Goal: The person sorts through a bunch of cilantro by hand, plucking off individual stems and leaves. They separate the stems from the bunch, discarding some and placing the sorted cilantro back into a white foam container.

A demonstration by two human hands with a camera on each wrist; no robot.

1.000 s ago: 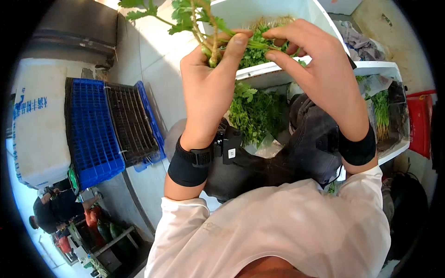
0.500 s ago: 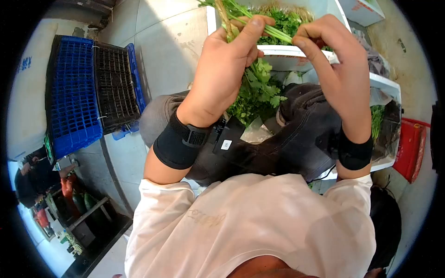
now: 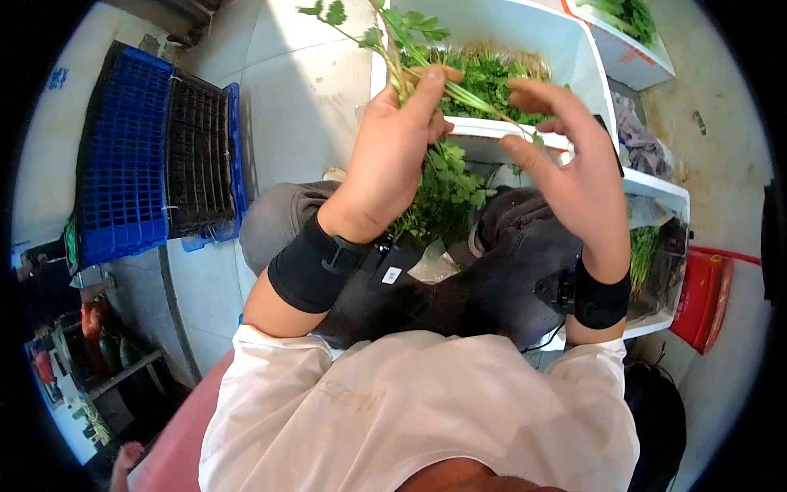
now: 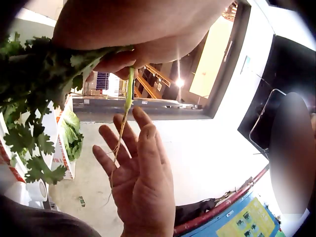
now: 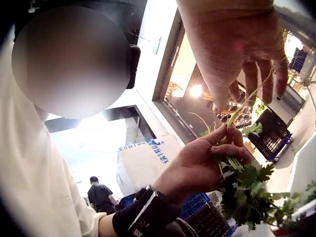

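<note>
In the head view my left hand (image 3: 389,156) pinches a small bunch of coriander (image 3: 455,180) between thumb and fingers. Leafy tops hang below the fist, while pale stems point right; another sprig sticks up above the thumb. My right hand (image 3: 578,168) is just to the right of the stem ends, thumb and fingers spread apart. The left wrist view shows a thin root (image 4: 121,133) trailing in front of that right palm (image 4: 140,180), whose fingers are loosely extended. From the right wrist, the left hand (image 5: 197,163) grips the stems below the right fingers.
A white foam box (image 3: 605,74) ahead holds rooted greens (image 3: 500,78). Another foam box (image 3: 676,197) with greens stands right, beside a red bag (image 3: 701,299). Blue (image 3: 127,156) and black crates (image 3: 199,160) stand left. More coriander lies between the knees. A person (image 5: 101,195) is in the background.
The right hand pinched the stem ends half a second ago; its fingers have since parted and moved slightly down. The left hand keeps its hold. The head view has shifted.
</note>
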